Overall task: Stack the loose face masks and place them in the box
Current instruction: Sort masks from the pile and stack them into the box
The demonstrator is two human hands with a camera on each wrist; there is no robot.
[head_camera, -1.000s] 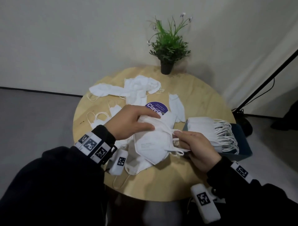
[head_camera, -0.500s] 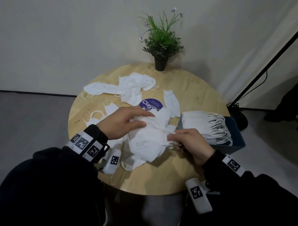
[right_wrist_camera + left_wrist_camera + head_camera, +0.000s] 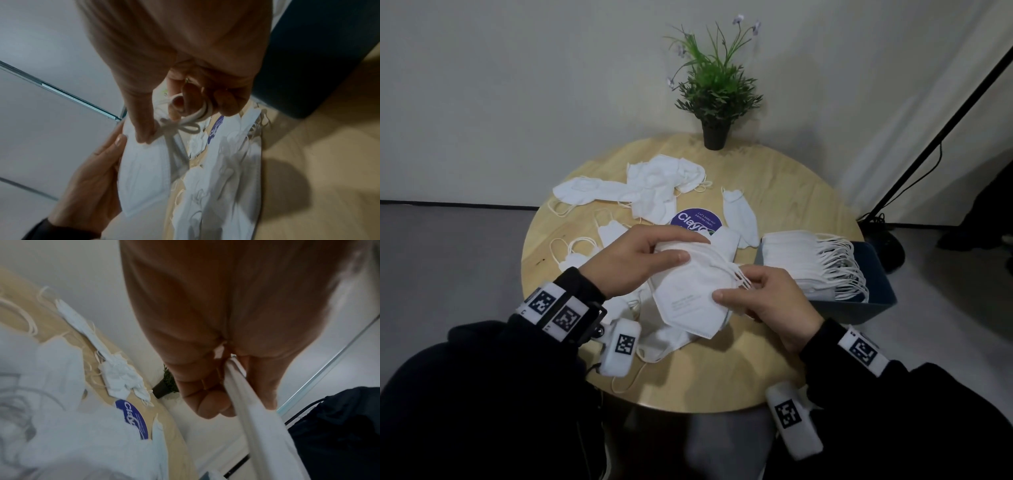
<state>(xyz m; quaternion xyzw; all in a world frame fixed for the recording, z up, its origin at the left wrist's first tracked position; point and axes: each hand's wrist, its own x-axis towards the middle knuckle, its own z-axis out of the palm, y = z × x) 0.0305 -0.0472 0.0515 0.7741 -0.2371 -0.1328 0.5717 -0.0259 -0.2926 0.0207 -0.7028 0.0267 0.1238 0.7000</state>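
A small stack of folded white face masks [image 3: 688, 294] is held above the round wooden table [image 3: 784, 192], between both hands. My left hand [image 3: 640, 260] grips its far left edge between thumb and fingers, seen edge-on in the left wrist view [image 3: 246, 402]. My right hand [image 3: 763, 294] pinches the stack's right side, its fingers hooked through the ear loops [image 3: 193, 113]. Several loose masks [image 3: 654, 185] lie scattered over the left and far side of the table. A dark blue box [image 3: 873, 294] at the table's right edge holds a thick stack of masks [image 3: 804, 260].
A potted green plant [image 3: 715, 89] stands at the table's far edge. A purple round sticker [image 3: 697, 221] marks the table's middle. More masks [image 3: 671, 339] lie beneath the held stack. A black stand leg [image 3: 941, 137] slants down at the right.
My right thumb has moved up onto the face of the held stack, and the ear loops are now gathered under my right fingers. My left hand keeps its grip.
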